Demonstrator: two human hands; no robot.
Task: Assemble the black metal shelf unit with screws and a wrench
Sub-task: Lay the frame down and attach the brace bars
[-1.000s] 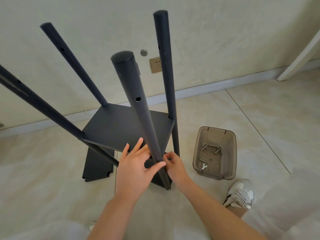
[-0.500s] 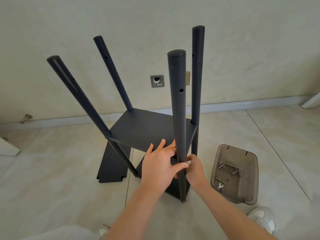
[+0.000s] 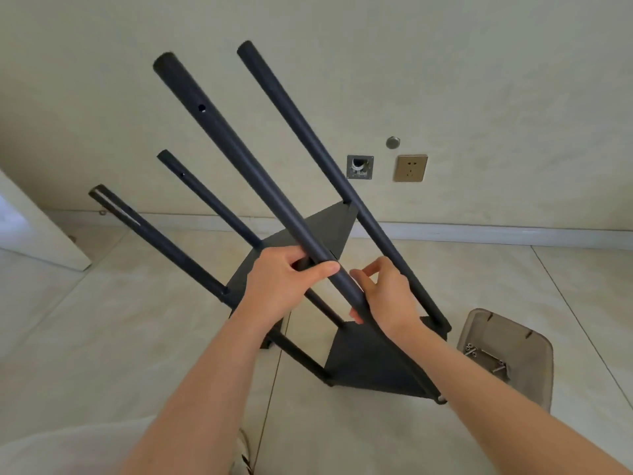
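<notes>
The black metal shelf unit (image 3: 370, 358) leans to the left on the tiled floor, its poles slanting up and left. Its nearest pole (image 3: 239, 159) runs between my hands. My left hand (image 3: 284, 286) is wrapped around that pole where a shelf panel (image 3: 325, 228) meets it. My right hand (image 3: 387, 296) grips the same pole just below, thumb and fingers around it. A clear brown plastic tray (image 3: 524, 341) with screws (image 3: 471, 349) in it lies on the floor to the right.
A wall with a gold socket (image 3: 410, 168), an open outlet box (image 3: 359, 166) and a white baseboard (image 3: 479, 231) stands behind the unit. A white door or panel edge (image 3: 37, 234) is at the left. My shoe (image 3: 245, 454) shows at the bottom.
The shelf unit has tipped from upright to leaning left. My left hand has closed around the near pole and my right hand has moved onto it. The view shifted.
</notes>
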